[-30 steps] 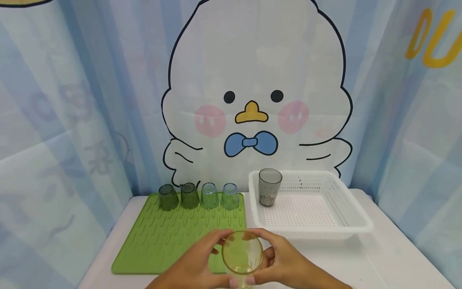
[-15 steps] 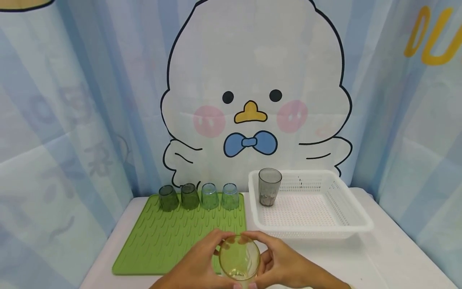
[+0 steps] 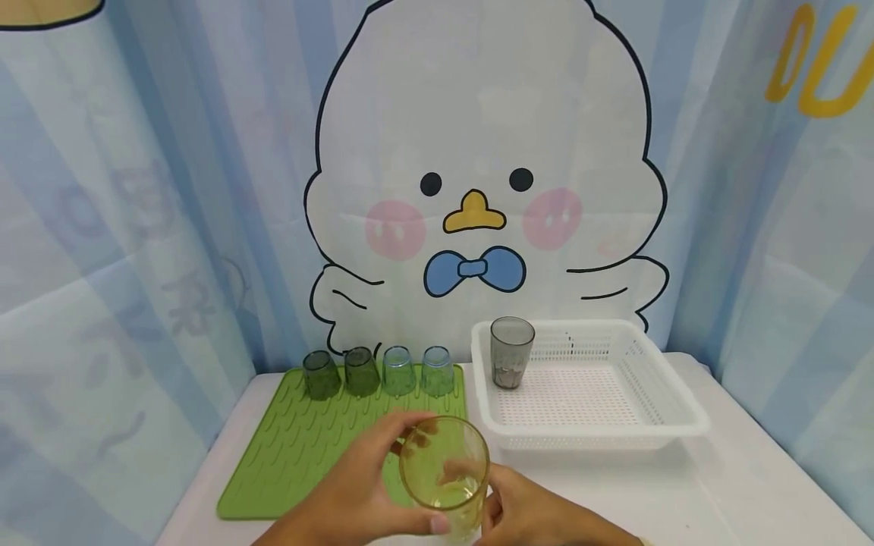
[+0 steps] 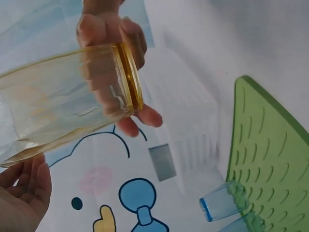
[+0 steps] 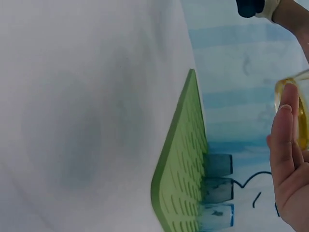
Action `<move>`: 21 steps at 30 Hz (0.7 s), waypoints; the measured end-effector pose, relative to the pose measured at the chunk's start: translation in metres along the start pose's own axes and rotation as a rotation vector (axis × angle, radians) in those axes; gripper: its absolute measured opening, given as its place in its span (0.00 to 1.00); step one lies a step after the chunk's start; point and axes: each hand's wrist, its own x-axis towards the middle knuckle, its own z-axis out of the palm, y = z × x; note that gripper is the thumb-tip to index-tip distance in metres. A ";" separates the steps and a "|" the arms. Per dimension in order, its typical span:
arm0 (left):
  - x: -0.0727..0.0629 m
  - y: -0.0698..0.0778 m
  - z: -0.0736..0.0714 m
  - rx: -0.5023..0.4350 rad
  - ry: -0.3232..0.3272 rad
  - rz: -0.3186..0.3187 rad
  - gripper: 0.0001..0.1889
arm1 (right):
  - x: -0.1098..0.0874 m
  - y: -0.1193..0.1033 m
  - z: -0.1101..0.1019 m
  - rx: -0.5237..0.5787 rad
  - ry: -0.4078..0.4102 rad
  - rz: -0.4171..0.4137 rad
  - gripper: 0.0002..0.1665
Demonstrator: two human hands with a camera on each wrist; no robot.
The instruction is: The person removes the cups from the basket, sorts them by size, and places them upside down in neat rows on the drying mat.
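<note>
A tall clear yellow drinking glass (image 3: 444, 462) is held tilted above the table's front, its mouth toward the head camera. My left hand (image 3: 355, 485) grips it near the rim, thumb in front and fingers behind. Lower down, my right hand (image 3: 539, 508) holds it near the base, one finger showing through the glass. In the left wrist view the right hand (image 4: 104, 63) reaches around the thick yellow base (image 4: 129, 79), fingertips past its edge. The right wrist view shows the right hand's fingers (image 5: 285, 140) lying along the base.
Several upside-down tumblers (image 3: 398, 371), dark and light blue, line the back of a green drying mat (image 3: 300, 462). To the right, a white plastic basket (image 3: 594, 440) holds an upright grey glass (image 3: 510, 353). A printed curtain (image 3: 171, 227) encloses the white table (image 3: 744, 485).
The yellow glass has tipped and shifted slightly left and up. My right hand has slid from beside the rim down to the base, while my left hand keeps its hold near the rim.
</note>
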 end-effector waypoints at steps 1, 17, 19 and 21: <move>0.000 0.001 -0.001 -0.005 0.004 0.010 0.42 | 0.001 0.002 0.001 -0.003 -0.003 -0.015 0.49; -0.008 -0.006 -0.004 0.041 -0.012 0.041 0.44 | -0.005 0.004 -0.008 -0.102 0.099 -0.154 0.36; -0.009 -0.008 -0.005 0.049 -0.028 0.013 0.44 | -0.010 0.001 -0.009 -0.155 0.157 -0.130 0.35; -0.011 -0.011 -0.007 0.050 -0.043 -0.016 0.43 | -0.015 -0.002 -0.010 -0.179 0.205 -0.110 0.34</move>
